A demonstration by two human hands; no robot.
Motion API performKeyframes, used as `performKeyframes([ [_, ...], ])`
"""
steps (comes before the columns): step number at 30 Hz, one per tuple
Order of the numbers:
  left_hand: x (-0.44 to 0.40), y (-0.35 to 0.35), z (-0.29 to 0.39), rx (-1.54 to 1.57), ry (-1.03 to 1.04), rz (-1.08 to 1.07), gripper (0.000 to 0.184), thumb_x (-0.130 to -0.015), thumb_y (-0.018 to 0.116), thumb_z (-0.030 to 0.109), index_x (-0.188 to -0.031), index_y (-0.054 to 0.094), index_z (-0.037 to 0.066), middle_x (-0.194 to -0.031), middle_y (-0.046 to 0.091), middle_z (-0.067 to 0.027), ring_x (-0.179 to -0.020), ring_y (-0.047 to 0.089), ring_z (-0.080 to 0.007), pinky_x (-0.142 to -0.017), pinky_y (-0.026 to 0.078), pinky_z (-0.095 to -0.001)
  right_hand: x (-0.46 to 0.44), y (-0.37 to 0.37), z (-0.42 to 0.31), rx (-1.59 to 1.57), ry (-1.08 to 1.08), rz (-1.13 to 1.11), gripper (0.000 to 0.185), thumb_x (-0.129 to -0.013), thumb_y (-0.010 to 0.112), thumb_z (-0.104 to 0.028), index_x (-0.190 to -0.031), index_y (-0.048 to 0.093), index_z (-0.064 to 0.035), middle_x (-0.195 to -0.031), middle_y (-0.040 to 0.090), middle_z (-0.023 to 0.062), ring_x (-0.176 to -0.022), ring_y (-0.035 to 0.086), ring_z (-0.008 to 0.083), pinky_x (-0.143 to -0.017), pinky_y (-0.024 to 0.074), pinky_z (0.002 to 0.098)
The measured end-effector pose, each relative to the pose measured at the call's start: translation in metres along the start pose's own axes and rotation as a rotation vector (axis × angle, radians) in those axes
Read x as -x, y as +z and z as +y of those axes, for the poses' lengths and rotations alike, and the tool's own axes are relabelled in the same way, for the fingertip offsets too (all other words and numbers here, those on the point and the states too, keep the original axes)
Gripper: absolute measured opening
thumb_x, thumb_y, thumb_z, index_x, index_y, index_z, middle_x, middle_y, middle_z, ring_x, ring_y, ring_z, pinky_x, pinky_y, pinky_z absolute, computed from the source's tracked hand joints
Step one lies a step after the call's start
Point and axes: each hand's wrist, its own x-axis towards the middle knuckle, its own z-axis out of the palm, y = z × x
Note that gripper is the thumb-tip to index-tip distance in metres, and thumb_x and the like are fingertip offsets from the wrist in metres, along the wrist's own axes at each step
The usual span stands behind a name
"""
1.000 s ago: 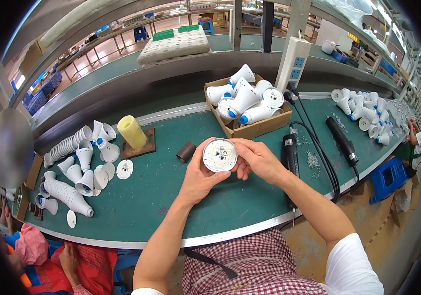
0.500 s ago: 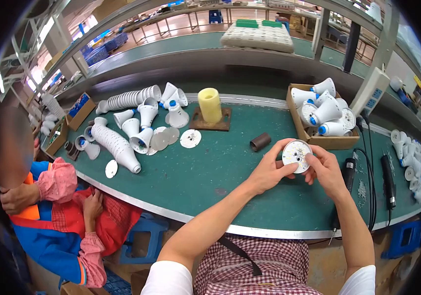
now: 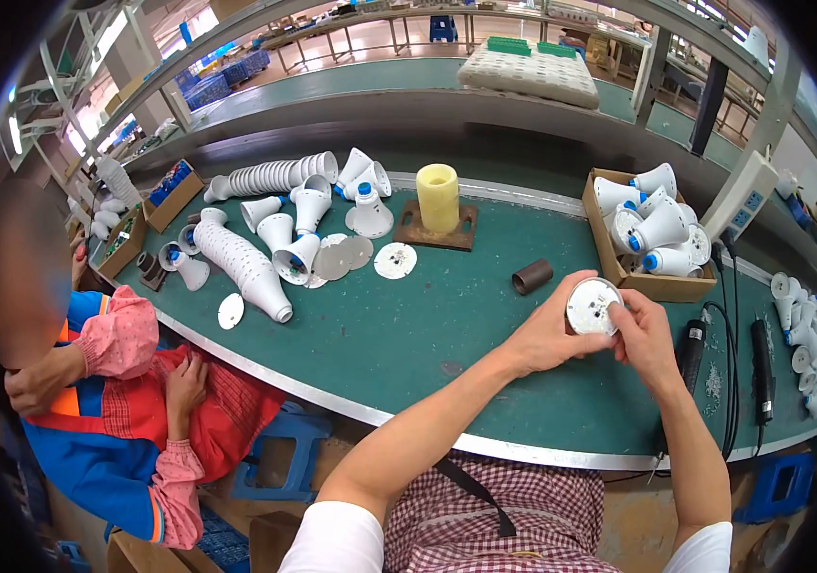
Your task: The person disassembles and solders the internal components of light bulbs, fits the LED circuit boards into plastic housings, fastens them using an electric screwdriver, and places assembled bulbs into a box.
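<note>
A round white lamp part [image 3: 593, 307] with small chips on its face is held above the green bench. My left hand [image 3: 553, 329] wraps round its left side. The fingers of my right hand [image 3: 642, 334] press on its right edge and face. A short brown tube [image 3: 532, 276] lies just left of my hands. Behind them a cardboard box [image 3: 661, 286] holds several white lamp housings with blue ends. Two black electric screwdrivers [image 3: 693, 351] rest to the right of my right hand.
A yellow cylinder [image 3: 439, 199] stands on a brown base. White housings [image 3: 241, 263] and round boards [image 3: 395, 261] lie to the left. More housings [image 3: 803, 329] are at the far right, near a power strip [image 3: 742, 196]. A co-worker [image 3: 122, 411] sits at the left.
The view has swung left, so the bench things appear further right and the co-worker shows more fully. Both hands keep the lamp part between them; my right fingers have shifted on its face.
</note>
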Motion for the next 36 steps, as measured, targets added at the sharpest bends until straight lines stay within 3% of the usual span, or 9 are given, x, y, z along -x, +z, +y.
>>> performKeyframes([
  [2, -0.003, 0.002, -0.006, -0.166, 0.267, 0.062, 0.073, -0.067, 0.074, 0.015, -0.126, 0.033, 0.006, -0.108, 0.051, -0.0077, -0.093, 0.055, -0.0157, -0.079, 0.047, -0.0263, 0.004, -0.002, -0.004, -0.093, 0.017, -0.022, 0.027, -0.088, 0.048, -0.019, -0.106, 0.055, 0.0000, -0.056, 0.053, 0.0010, -0.043, 0.047, 0.0058, -0.038, 0.0365, 0.0194],
  [6, -0.001, 0.000, 0.006, -0.290, 0.201, 0.192, 0.071, -0.064, 0.077, 0.015, -0.121, 0.037, 0.003, -0.111, 0.050, -0.0107, -0.101, 0.053, -0.0165, -0.084, 0.046, -0.0278, 0.013, -0.001, -0.020, -0.325, -0.027, -0.042, 0.034, -0.087, 0.052, -0.020, -0.114, 0.049, -0.0001, -0.062, 0.053, 0.0013, -0.049, 0.049, 0.0058, -0.043, 0.0383, 0.0177],
  [10, -0.002, -0.006, 0.004, -0.336, 0.220, 0.326, 0.069, -0.063, 0.078, 0.020, -0.116, 0.039, 0.002, -0.106, 0.054, -0.0120, -0.098, 0.055, -0.0178, -0.082, 0.047, -0.0295, 0.015, 0.001, -0.013, -0.127, -0.169, 0.035, 0.044, -0.084, 0.057, -0.018, -0.121, 0.043, -0.0001, -0.081, 0.054, 0.0050, -0.062, 0.051, 0.0070, -0.050, 0.0423, 0.0180],
  [13, 0.009, -0.014, 0.026, -0.448, 0.058, 0.517, 0.069, -0.062, 0.075, 0.030, -0.111, 0.037, 0.000, -0.098, 0.059, -0.0203, -0.093, 0.059, -0.0319, -0.078, 0.047, -0.0355, 0.020, 0.003, -0.012, -0.031, -0.173, 0.078, 0.052, -0.078, 0.063, -0.012, -0.124, 0.041, -0.0003, -0.100, 0.046, 0.0074, -0.078, 0.049, 0.0094, -0.058, 0.0462, 0.0216],
  [15, 0.019, -0.040, 0.048, -0.542, -0.021, 0.694, 0.068, -0.062, 0.076, 0.034, -0.109, 0.040, 0.000, -0.097, 0.057, -0.0165, -0.086, 0.058, -0.0209, -0.073, 0.047, -0.0315, 0.025, -0.002, -0.013, -0.029, -0.174, 0.051, 0.051, -0.077, 0.063, -0.011, -0.123, 0.042, -0.0002, -0.099, 0.047, 0.0071, -0.077, 0.049, 0.0092, -0.058, 0.0462, 0.0214],
  [20, 0.025, -0.126, 0.054, -0.674, -0.014, 0.991, 0.083, -0.063, 0.072, 0.032, -0.122, 0.029, -0.008, -0.107, 0.053, -0.0251, -0.095, 0.057, -0.0304, -0.080, 0.046, -0.0347, 0.030, -0.008, -0.006, -0.037, -0.160, -0.001, 0.043, -0.076, 0.062, -0.008, -0.116, 0.048, 0.0004, -0.098, 0.048, 0.0074, -0.075, 0.049, 0.0090, -0.058, 0.0456, 0.0209],
  [24, 0.026, -0.123, 0.061, -0.670, -0.073, 1.001, 0.087, -0.062, 0.072, 0.031, -0.125, 0.026, -0.007, -0.110, 0.052, -0.0268, -0.098, 0.056, -0.0320, -0.083, 0.044, -0.0358, 0.033, -0.008, 0.000, -0.027, -0.157, -0.011, 0.041, -0.076, 0.063, -0.009, -0.114, 0.051, -0.0001, -0.097, 0.049, 0.0069, -0.073, 0.049, 0.0088, -0.058, 0.0451, 0.0213],
  [34, 0.017, -0.052, 0.014, -1.249, -0.156, 0.442, 0.079, -0.063, 0.072, 0.038, -0.123, 0.036, 0.001, -0.104, 0.054, -0.0205, -0.097, 0.056, -0.0329, -0.081, 0.045, -0.0399, 0.042, -0.001, 0.005, 0.276, -0.213, -0.075, 0.035, -0.072, 0.064, -0.007, -0.105, 0.055, -0.0003, -0.094, 0.056, 0.0102, -0.072, 0.055, 0.0137, -0.058, 0.0455, 0.0238],
  [36, 0.022, -0.067, 0.021, -1.137, 0.080, 0.578, 0.074, -0.064, 0.072, 0.039, -0.120, 0.041, 0.002, -0.099, 0.055, -0.0167, -0.090, 0.057, -0.0294, -0.077, 0.045, -0.0379, 0.046, -0.004, 0.010, 0.270, -0.209, -0.069, 0.034, -0.072, 0.064, -0.007, -0.105, 0.056, -0.0003, -0.094, 0.056, 0.0101, -0.071, 0.055, 0.0137, -0.057, 0.0455, 0.0238],
])
